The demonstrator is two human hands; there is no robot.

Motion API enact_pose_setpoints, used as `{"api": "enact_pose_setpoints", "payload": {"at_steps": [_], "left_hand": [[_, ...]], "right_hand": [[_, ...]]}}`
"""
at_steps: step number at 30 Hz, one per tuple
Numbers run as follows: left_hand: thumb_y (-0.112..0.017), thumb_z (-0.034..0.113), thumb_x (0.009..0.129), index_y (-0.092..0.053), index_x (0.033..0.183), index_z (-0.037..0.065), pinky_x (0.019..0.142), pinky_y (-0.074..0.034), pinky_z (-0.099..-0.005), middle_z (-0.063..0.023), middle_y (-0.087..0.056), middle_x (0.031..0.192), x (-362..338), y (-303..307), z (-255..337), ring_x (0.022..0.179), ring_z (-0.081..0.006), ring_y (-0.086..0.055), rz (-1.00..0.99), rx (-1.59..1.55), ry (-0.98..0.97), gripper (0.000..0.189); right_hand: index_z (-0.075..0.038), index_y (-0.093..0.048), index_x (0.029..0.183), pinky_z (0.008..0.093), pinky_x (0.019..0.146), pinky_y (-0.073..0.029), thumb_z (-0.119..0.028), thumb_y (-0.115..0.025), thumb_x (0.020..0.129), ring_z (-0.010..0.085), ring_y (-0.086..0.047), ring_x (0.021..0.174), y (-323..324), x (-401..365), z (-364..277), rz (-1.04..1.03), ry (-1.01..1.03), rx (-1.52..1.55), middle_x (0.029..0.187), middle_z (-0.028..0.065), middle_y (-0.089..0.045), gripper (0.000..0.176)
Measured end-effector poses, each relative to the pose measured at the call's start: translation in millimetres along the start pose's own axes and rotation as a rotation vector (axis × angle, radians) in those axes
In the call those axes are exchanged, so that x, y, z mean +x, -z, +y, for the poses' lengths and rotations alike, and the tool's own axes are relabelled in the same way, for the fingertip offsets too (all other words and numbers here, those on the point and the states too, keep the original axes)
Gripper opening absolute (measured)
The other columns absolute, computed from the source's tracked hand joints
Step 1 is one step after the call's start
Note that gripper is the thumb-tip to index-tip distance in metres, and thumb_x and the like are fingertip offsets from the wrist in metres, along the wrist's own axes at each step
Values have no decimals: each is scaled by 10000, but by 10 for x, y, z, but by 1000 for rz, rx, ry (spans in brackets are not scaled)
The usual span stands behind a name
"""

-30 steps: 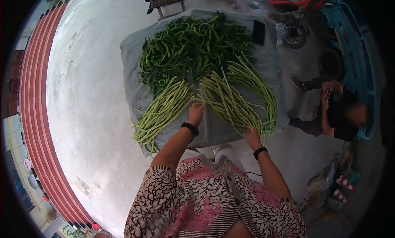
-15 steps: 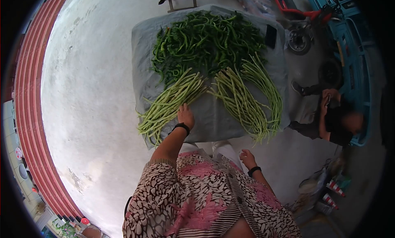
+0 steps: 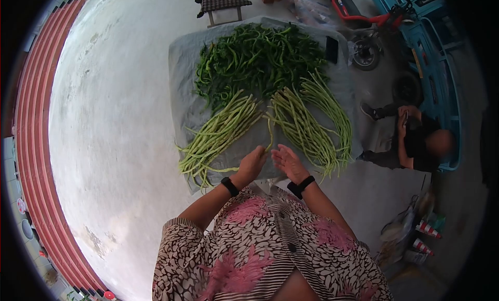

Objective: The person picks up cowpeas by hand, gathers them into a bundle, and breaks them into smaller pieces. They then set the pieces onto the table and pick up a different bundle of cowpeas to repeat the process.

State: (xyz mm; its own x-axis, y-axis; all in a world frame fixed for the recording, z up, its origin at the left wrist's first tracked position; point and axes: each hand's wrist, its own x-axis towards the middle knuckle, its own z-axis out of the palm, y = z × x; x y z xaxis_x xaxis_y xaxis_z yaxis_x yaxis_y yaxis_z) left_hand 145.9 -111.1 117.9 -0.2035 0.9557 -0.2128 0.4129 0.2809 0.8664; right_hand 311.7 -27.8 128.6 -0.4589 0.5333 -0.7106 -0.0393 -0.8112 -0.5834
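- Head view, far left: flight of long red steps, beside pale concrete floor.
- Grey plastic sheet, wrinkled, spread beneath the vegetables.
- Left bundle of long, thin, pale green beans, lying slantwise on the sheet.
- Left hand, black band at wrist, closed around a pale green bean strand; strand rises from the fingers towards the gap between bundles. Another pale length shows left of the hand; whether it is the same bean cannot be told.
- Heap of curled dark green peppers, behind the beans.
- Right hand, black band at wrist, fingers extended and spread, just beside the left; contact between them cannot be told.
- Middle bundle of pale green beans, slanting the opposite way.
- Slimmer right-hand bundle of green beans, alongside.
- Black rectangular phone, flat near the sheet's corner.
- Person in dark clothing, far right, near a blue metal vehicle body.
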Motion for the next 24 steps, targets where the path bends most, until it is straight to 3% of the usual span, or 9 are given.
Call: {"api": "enact_pose_setpoints", "payload": {"at_steps": [5, 6, 8, 10, 14, 16, 18, 24], "left_hand": [[-503, 213, 929, -460, 1043, 63, 663, -473, -463, -207, -619, 906, -119, -259, 90, 794, -409, -608, -236, -36, -212, 194], [-502, 222, 929, -458, 1050, 62, 667, -473, -472, -213, -621, 898, -149, -250, 110, 795, -414, -607, -267, 0, -123, 205], [-500, 239, 930, -453, 1063, 59, 676, -472, -491, -225, -624, 884, -167, -241, 154, 797, -424, -607, -328, 69, 47, 229], [-498, 256, 931, -453, 1072, 59, 679, -470, -502, -234, -629, 875, -121, -293, 177, 805, -429, -607, -324, 13, 39, 247], [-499, 270, 932, -451, 1089, 59, 665, -460, -509, -235, -631, 852, 62, -426, 216, 797, -439, -600, -196, -27, -12, 267], [-505, 266, 929, -453, 1095, 57, 663, -452, -509, -231, -625, 838, 101, -429, 271, 795, -436, -599, -268, 37, 26, 272], [-511, 264, 927, -466, 1090, 55, 663, -448, -506, -226, -620, 826, 75, -396, 254, 794, -432, -598, -341, 90, 15, 268], [-525, 276, 926, -537, 994, 48, 676, -454, -484, -221, -615, 829, -187, -34, -551, 806, -415, -602, -377, 196, -68, 238]], "right_hand": [[-83, -600, 981, 417, 890, -486, -454, -462, 961, 230, -622, 867, 207, 263, 30, -283, -33, 418, 895, 71, -645, 397], [-88, -602, 952, 433, 899, -486, -450, -440, 970, 238, -623, 854, 204, 226, -21, -332, -29, 476, 864, 70, -647, 397], [-105, -588, 967, 445, 902, -482, -484, -410, 972, 226, -613, 876, 191, 156, -116, -201, -15, 540, 904, 76, -635, 418], [-109, -576, 965, 428, 892, -486, -493, -397, 974, 215, -606, 889, -33, -4, -352, 47, -46, 554, 922, 77, -627, 424], [-91, -553, 953, 378, 805, -489, -446, -438, 977, 188, -567, 813, 1, 93, -310, -27, 8, 400, 863, 46, -584, 374], [-90, -552, 944, 354, 738, -484, -409, -461, 979, 167, -544, 741, 112, 222, -142, -80, 114, 298, 789, 4, -557, 333], [-103, -546, 928, 327, 663, -461, -387, -473, 980, 136, -495, 649, 195, 199, -175, -33, 85, 342, 726, -18, -513, 298], [-109, -542, 949, 254, 498, -374, -355, -459, 994, 67, -406, 522, 791, 209, -317, 101, 103, 507, 657, -52, -459, 264]]}}
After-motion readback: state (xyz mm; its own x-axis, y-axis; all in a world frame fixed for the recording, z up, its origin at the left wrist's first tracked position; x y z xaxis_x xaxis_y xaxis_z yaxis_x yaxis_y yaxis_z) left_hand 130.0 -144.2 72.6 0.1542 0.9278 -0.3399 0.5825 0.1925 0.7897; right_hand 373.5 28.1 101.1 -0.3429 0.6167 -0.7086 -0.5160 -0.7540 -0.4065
